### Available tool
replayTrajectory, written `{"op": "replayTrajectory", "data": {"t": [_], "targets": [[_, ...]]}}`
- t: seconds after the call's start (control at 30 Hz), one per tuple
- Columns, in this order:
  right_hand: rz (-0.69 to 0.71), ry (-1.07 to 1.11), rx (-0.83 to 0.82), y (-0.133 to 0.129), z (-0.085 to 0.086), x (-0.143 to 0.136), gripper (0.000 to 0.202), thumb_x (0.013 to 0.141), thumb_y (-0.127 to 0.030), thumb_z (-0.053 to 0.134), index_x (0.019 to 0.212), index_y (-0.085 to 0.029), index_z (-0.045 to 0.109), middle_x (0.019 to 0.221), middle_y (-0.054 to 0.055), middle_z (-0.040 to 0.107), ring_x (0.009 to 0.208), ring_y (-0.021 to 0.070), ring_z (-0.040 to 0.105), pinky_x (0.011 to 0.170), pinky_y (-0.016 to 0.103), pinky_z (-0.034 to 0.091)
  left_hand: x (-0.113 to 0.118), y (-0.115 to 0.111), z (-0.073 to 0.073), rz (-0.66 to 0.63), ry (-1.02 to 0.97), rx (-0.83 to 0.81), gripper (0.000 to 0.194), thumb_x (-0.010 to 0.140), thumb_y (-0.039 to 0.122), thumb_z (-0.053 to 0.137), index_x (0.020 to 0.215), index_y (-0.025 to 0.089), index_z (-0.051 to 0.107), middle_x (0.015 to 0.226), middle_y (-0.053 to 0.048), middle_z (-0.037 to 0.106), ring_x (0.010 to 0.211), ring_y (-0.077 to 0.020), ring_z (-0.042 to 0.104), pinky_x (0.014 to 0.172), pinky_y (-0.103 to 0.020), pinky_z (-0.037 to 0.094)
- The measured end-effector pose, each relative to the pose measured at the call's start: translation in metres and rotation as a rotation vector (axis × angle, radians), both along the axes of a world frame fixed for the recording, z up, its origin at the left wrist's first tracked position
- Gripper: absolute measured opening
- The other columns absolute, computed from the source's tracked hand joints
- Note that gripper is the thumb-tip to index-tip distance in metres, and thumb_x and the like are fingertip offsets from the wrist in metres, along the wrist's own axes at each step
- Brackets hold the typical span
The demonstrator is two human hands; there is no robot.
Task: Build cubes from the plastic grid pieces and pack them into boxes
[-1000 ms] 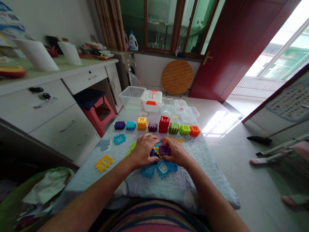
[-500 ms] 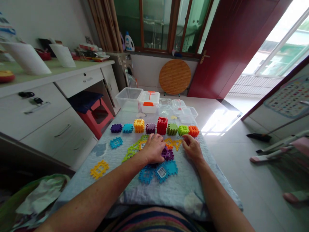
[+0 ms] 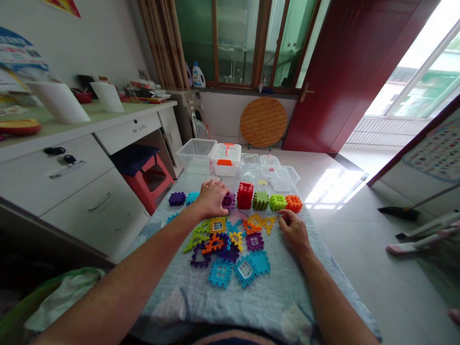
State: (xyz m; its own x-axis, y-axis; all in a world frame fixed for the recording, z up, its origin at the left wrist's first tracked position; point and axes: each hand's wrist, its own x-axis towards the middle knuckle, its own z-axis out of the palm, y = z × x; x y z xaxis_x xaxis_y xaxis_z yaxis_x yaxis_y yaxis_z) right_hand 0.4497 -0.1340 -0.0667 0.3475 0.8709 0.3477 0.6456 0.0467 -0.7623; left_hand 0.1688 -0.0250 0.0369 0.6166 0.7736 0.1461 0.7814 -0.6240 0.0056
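Over block row, left hand [image 3: 212,198] cupped.

Bare forearms, no sleeves; left hand [image 3: 212,197] perhaps ringed; right hand [image 3: 293,231] plain.

Two hands are in view. The left hand [image 3: 212,198] lies on the row of assembled cubes, of which seven show: a purple cube [image 3: 177,198] and a blue cube [image 3: 192,197] to its left, and a dark purple cube [image 3: 229,201], a red cube [image 3: 245,195], a dark green cube [image 3: 260,200], a lime cube [image 3: 277,202] and an orange cube [image 3: 293,203] to its right. Beyond that hand stand five clear plastic boxes [image 3: 196,150]. Left of the right hand [image 3: 293,230] lie roughly a dozen loose flat tiles [image 3: 220,273].
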Motion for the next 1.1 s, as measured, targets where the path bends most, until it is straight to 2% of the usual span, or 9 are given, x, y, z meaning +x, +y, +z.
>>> {"op": "replayTrajectory", "data": {"t": [0.13, 0.27, 0.5, 0.6, 0.73, 0.93, 1.1], "targets": [[-0.004, 0.002, -0.006, -0.001, 0.001, 0.000, 0.029, 0.076, -0.036, 0.053, 0.090, -0.016, 0.067, 0.060, -0.002, 0.056, 0.052, 0.0148, 0.051, 0.056, 0.028, 0.041, 0.008, 0.030, 0.007, 0.008, 0.102, -0.021, 0.049, 0.059, 0.043, 0.072, 0.104, 0.023, 0.067, 0.113, -0.008, 0.062, 0.116, -0.0334, 0.048, 0.096, -0.047, 0.037], [-0.001, 0.005, -0.006, -0.001, 0.002, 0.000, 0.027, 0.076, -0.035, 0.053, 0.090, -0.016, 0.067, 0.060, -0.001, 0.057, 0.053, 0.0151, 0.052, 0.057, 0.027, 0.042, 0.021, 0.043, 0.003, -0.020, 0.186, -0.056, 0.046, 0.059, 0.042, 0.071, 0.101, 0.023, 0.069, 0.112, -0.009, 0.063, 0.116, -0.0345, 0.048, 0.098, -0.049, 0.035], [0.025, -0.003, -0.012, -0.002, 0.000, 0.000, 0.027, 0.077, -0.034, 0.052, 0.091, -0.016, 0.067, 0.061, -0.001, 0.056, 0.054, 0.0153, 0.053, 0.057, 0.028, 0.042, 0.026, 0.049, -0.005, -0.009, 0.254, -0.109, 0.039, 0.057, 0.042, 0.073, 0.091, 0.022, 0.071, 0.105, -0.010, 0.066, 0.113, -0.0364, 0.050, 0.099, -0.055, 0.033], [0.024, -0.015, -0.017, -0.002, 0.000, -0.001, 0.027, 0.077, -0.034, 0.052, 0.091, -0.016, 0.067, 0.060, -0.001, 0.056, 0.053, 0.0152, 0.053, 0.057, 0.028, 0.042, 0.027, 0.051, -0.004, -0.002, 0.260, -0.142, 0.050, 0.054, 0.045, 0.077, 0.097, 0.021, 0.070, 0.112, -0.012, 0.065, 0.118, -0.0383, 0.047, 0.103, -0.059, 0.028], [0.026, -0.021, -0.015, -0.002, 0.000, -0.001, 0.027, 0.077, -0.033, 0.052, 0.091, -0.016, 0.068, 0.060, -0.001, 0.056, 0.053, 0.0152, 0.052, 0.057, 0.028, 0.042, 0.032, 0.054, -0.001, -0.010, 0.266, -0.214, 0.063, 0.049, 0.046, 0.081, 0.105, 0.020, 0.069, 0.119, -0.013, 0.064, 0.127, -0.0388, 0.041, 0.108, -0.057, 0.026], [0.034, -0.020, -0.017, -0.003, 0.001, -0.001, 0.028, 0.078, -0.033, 0.051, 0.092, -0.016, 0.067, 0.060, -0.001, 0.055, 0.053, 0.0150, 0.051, 0.056, 0.028, 0.041, 0.039, 0.059, 0.000, -0.015, 0.316, -0.298, 0.043, 0.050, 0.039, 0.079, 0.089, 0.023, 0.072, 0.103, -0.007, 0.070, 0.126, -0.0371, 0.042, 0.107, -0.054, 0.032], [0.044, -0.024, -0.019, -0.003, 0.001, -0.001, 0.027, 0.078, -0.033, 0.051, 0.092, -0.016, 0.067, 0.062, -0.001, 0.056, 0.054, 0.0150, 0.051, 0.057, 0.027, 0.041, 0.039, 0.061, -0.003, -0.005, 0.326, -0.286, 0.040, 0.053, 0.038, 0.077, 0.090, 0.024, 0.072, 0.100, -0.006, 0.070, 0.123, -0.0352, 0.044, 0.106, -0.052, 0.034]]}}
